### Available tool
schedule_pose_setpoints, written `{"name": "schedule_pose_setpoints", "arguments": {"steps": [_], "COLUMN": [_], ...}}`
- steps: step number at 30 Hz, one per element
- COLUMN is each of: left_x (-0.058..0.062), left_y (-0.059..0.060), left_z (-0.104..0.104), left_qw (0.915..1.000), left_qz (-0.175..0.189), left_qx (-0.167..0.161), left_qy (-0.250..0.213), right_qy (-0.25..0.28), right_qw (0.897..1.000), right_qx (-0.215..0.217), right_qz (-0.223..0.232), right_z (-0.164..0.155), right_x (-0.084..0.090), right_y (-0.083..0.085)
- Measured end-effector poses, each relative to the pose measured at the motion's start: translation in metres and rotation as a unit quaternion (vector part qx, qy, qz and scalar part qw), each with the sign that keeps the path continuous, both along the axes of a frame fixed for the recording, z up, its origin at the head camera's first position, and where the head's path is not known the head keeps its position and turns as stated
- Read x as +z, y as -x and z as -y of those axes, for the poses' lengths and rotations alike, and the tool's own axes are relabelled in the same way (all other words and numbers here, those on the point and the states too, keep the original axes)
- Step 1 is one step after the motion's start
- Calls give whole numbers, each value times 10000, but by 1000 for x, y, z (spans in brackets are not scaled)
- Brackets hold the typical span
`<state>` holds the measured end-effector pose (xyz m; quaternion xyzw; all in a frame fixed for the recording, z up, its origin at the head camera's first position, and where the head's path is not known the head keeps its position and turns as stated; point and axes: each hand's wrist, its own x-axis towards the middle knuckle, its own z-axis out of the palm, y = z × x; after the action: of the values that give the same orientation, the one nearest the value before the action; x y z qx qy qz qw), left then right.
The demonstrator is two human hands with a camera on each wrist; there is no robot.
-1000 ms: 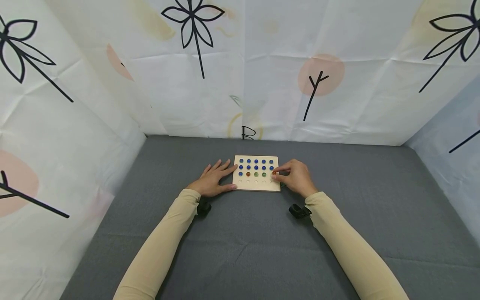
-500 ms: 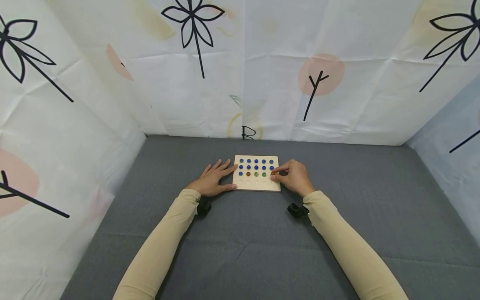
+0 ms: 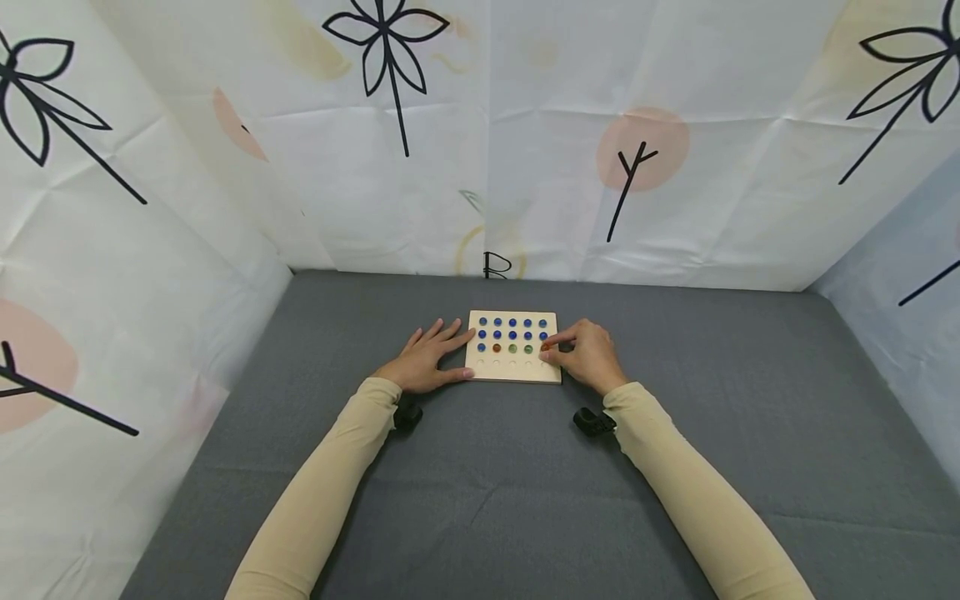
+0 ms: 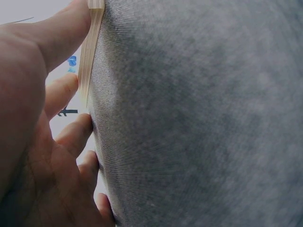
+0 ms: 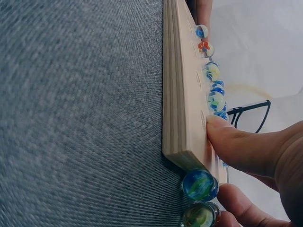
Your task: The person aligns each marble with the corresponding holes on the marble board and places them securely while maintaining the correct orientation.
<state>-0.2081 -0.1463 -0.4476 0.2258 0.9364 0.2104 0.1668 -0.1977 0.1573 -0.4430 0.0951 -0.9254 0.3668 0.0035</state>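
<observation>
Resting flat, fingers spread, the left hand (image 3: 423,360) stayed against the wooden board (image 3: 513,371); the right hand (image 3: 587,354) had barely shifted, still pinching a marble (image 3: 545,345).

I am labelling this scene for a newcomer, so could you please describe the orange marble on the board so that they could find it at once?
On the grey cloth lies a pale wooden board between the two hands. Its marbles sit in rows, with the nearest row of holes empty. In the nearest filled row, the orange marble is second from the left, the only orange one among blue and green neighbours.

One wooden board (image 3: 513,371); approx. 11 blue marbles (image 3: 512,322), two green (image 3: 528,349), one orange (image 3: 497,348); two hands.
</observation>
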Motion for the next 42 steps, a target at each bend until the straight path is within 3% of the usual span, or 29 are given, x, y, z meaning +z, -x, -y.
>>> {"name": "schedule_pose_setpoints", "arguments": {"steps": [21,42], "left_x": [3,0], "left_y": [-2,0], "left_z": [0,1], "left_qw": [10000,10000], "left_qz": [-47,-10], "left_qx": [-28,1], "left_qy": [-54,-13], "right_qy": [-4,-90], "right_qw": [9999,9996], "right_qx": [-99,-250], "right_qz": [113,-89], "right_z": [-1,-29], "right_x": [1,6], "right_y": [-5,-13]}}
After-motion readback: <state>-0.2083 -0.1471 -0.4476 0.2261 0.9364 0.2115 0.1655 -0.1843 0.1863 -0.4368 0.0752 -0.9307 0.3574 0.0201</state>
